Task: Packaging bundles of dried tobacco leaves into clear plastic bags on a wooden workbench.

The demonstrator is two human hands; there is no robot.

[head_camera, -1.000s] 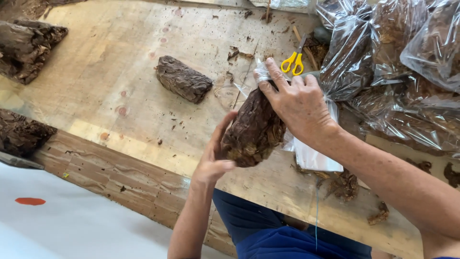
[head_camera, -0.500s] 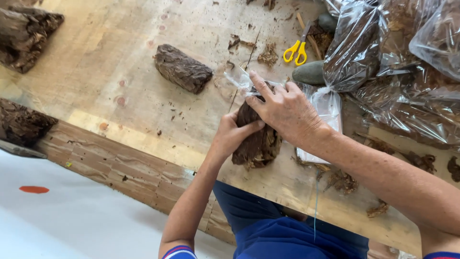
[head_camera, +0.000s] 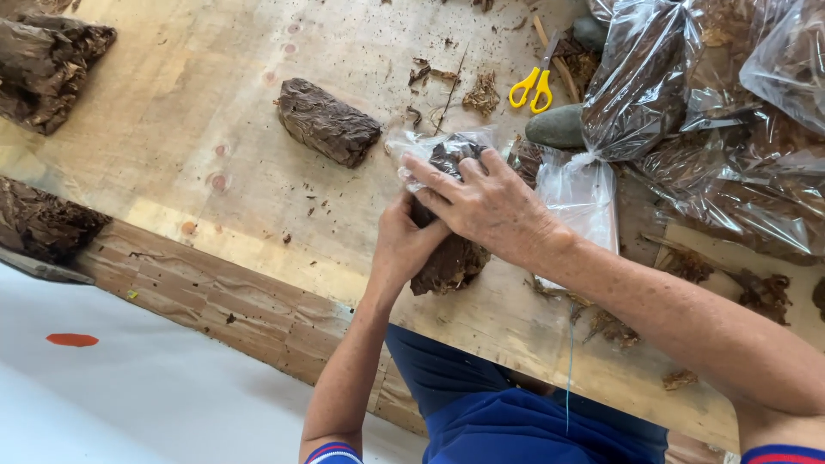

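Plywood forms the worktop (head_camera: 172,146), its near edge running from left centre toward the lower right of the frame; loose brown crumbs lie scattered on it. At frame centre, nearest the person, the left hand (head_camera: 406,245) is closed around the lower part of a dark bundle of dried leaves (head_camera: 451,262), steadying it from below; the right hand (head_camera: 485,206) is clamped over the bundle's top, fingers pressing a clear plastic bag (head_camera: 430,150) onto it, apparently so the film sits tight around the leaves. Just right lies a second, flat clear bag (head_camera: 580,202), contents not discernible. Farther up, a bare bundle (head_camera: 328,122) rests alone; a grey stone (head_camera: 557,127) and yellow-handled scissors (head_camera: 531,88) lie beyond. Filled clear bags (head_camera: 687,94) holding brown leaf material are piled at upper right; unwrapped bundles (head_camera: 47,69) sit at the left edge.
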